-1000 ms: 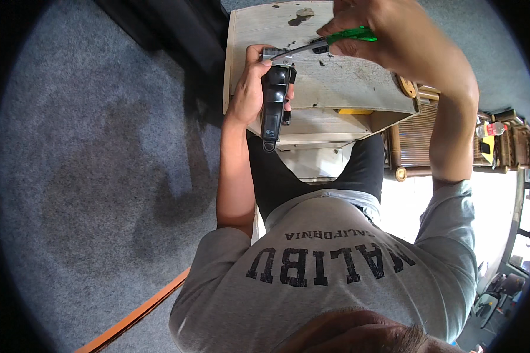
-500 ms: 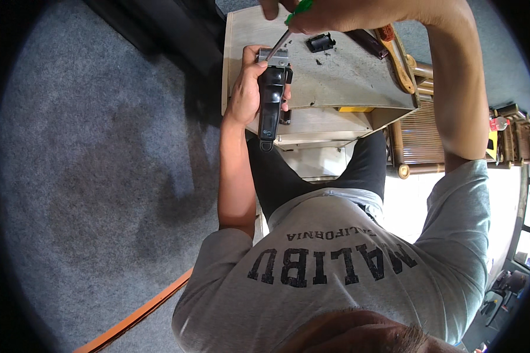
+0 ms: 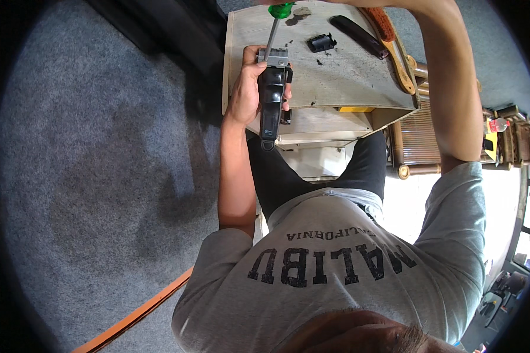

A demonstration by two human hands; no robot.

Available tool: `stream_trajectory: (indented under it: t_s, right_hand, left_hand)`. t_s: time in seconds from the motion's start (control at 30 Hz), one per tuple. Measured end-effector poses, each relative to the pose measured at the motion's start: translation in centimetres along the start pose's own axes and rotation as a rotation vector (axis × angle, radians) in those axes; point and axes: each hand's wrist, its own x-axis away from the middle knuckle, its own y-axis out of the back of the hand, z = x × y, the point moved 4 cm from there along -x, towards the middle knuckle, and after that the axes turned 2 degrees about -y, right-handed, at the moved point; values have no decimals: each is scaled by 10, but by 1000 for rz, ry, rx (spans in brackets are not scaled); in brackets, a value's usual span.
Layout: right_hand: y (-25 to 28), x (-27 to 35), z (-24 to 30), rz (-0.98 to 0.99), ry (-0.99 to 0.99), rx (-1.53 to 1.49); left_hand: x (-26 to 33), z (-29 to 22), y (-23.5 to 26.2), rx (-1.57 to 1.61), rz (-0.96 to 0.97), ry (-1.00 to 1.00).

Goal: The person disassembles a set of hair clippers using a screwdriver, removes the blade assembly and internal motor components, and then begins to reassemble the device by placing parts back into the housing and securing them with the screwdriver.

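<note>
At the near edge of the pale tabletop point(image 3: 347, 76), a black hair clipper point(image 3: 272, 97) is being gripped by the left hand point(image 3: 245, 94), fingers wrapped around its body. A green-handled screwdriver point(image 3: 275, 26) is being pressed onto the clipper's metal blade from above; the right hand is mostly cut off by the frame, so its grip cannot be told. A small black part point(image 3: 322, 42) is lying nearby.

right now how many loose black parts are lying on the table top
2: a small black plastic block near the middle of the pale wooden table, and a long dark cover to its right beside the orange brush. More may lie beyond the picture's top edge.
</note>
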Motion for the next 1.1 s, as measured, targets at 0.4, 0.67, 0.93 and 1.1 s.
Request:
stream_trajectory:
  t_s: [0.4, 0.67, 0.93, 1.1]
  right_hand:
    - [17, -9, 11, 58, -404, -163]
    - [-13, -8, -7, -155, 168, -4]
    - [-13, -8, -8, -69, -1, -32]
    - [9, 2, 7, -58, -89, -37]
  left_hand:
    - [1, -2, 1, -59, 4, -13]
    - [-1, -6, -7, -112, -19, -7]
    - [2, -7, -6, -131, -46, 2]
    - [2, -6, -6, -127, -47, 9]
